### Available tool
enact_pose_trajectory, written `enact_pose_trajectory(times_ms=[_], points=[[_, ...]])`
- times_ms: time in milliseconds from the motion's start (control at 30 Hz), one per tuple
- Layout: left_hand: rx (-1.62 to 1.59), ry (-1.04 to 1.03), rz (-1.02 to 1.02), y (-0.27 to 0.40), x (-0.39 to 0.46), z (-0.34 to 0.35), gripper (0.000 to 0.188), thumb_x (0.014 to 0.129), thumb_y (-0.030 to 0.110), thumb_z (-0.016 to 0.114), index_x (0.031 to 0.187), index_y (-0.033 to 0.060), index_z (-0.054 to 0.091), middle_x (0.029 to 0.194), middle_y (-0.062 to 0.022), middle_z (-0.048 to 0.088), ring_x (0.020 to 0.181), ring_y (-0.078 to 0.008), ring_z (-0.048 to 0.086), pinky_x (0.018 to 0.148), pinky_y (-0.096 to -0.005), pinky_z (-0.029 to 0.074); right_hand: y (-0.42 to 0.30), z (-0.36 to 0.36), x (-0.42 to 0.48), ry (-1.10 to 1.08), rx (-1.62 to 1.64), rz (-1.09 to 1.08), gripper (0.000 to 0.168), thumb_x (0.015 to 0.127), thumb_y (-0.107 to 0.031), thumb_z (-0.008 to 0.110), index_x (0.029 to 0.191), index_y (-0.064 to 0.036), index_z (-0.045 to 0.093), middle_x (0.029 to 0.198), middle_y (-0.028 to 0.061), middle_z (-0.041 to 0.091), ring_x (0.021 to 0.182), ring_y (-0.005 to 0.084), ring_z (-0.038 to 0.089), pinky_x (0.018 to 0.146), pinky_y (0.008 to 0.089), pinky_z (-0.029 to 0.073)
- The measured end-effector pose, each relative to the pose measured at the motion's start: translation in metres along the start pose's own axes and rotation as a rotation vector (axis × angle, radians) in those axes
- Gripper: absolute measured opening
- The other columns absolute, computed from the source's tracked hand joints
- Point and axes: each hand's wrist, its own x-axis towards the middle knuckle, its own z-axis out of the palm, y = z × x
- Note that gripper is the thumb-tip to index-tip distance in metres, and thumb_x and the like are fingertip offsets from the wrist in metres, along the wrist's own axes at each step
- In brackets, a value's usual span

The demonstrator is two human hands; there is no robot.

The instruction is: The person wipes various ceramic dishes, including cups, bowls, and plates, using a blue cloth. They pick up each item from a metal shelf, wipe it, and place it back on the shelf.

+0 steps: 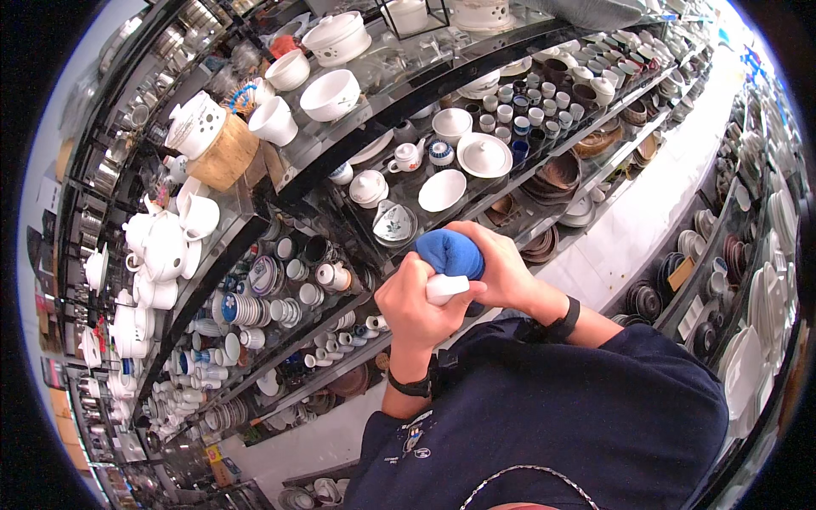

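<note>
In front of my chest, my left hand [417,306] is closed around a small white item [445,289], perhaps ceramic, whose smooth end shows between thumb and fingers. My right hand [503,268] grips a bunched blue cloth [446,252] just above it. The two hands meet, and the cloth lies against both the white item and my left fingers. How far the cloth covers the item cannot be told. Beyond the hands, a leaf-patterned dish [392,223] and an oval white dish [442,190] rest on a dark-edged shelf.
White bowls [329,95] and a lidded pot [336,38] stand on the upper glass shelf. Teapots [159,252] crowd the left corner. Small cups [521,125] stand in rows further back. Stacked plates [743,376] line the right shelves, across a pale floor aisle [612,248].
</note>
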Motion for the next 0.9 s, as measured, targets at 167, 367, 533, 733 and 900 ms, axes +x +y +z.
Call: enact_pose_trajectory(times_ms=[167,367,533,733,900], points=[[-0.134,-0.01,-0.127,0.013,0.004,0.005,0.073,0.074,0.071,0.078,0.092,0.0023,0.059,0.072,-0.0128,0.063,0.062,-0.0341,0.068,0.055,-0.04,0.052,-0.011,-0.001,0.011,0.182,0.016,-0.197,0.07,0.068,-0.022,0.085,0.13,-0.008,0.054,0.111,0.0162,0.065,0.096,0.0406,0.068,0.081,0.0457,0.057],[-0.323,-0.023,-0.247,-0.002,-0.002,0.01,0.074,0.078,0.066,0.079,0.102,-0.0024,0.062,0.076,-0.015,0.066,0.068,-0.0307,0.071,0.06,-0.0376,0.054,-0.026,-0.003,0.012,0.204,-0.196,-0.168,0.082,0.07,-0.023,0.085,0.143,-0.012,0.049,0.117,0.0169,0.06,0.095,0.041,0.067,0.079,0.0475,0.056],[-0.638,0.069,-0.383,-0.024,-0.014,0.02,0.062,0.086,0.06,0.076,0.093,0.0016,0.057,0.076,-0.0005,0.055,0.074,-0.0091,0.052,0.063,-0.0282,0.043,-0.025,-0.014,0.009,-0.145,0.242,0.107,0.089,0.078,-0.019,0.08,0.154,-0.008,0.036,0.141,0.0183,0.051,0.13,0.0341,0.053,0.109,0.0422,0.042],[-0.769,0.089,-0.418,-0.043,-0.025,0.017,0.067,0.086,0.07,0.07,0.079,0.0086,0.044,0.073,0.0057,0.043,0.069,-0.0056,0.038,0.058,-0.0239,0.029,0.0,-0.007,-0.002,-0.26,0.812,0.395,0.098,0.079,-0.015,0.08,0.159,-0.003,0.026,0.153,0.015,0.044,0.137,0.0222,0.047,0.116,0.0368,0.037],[-0.669,0.008,-0.39,-0.045,-0.03,0.016,0.069,0.083,0.07,0.073,0.076,0.0078,0.044,0.067,0.0033,0.044,0.065,-0.0067,0.041,0.056,-0.0255,0.033,0.0,0.008,-0.004,-0.264,0.57,0.434,0.097,0.076,-0.02,0.08,0.157,-0.002,0.03,0.139,0.0163,0.054,0.125,0.0206,0.055,0.108,0.0363,0.045]])
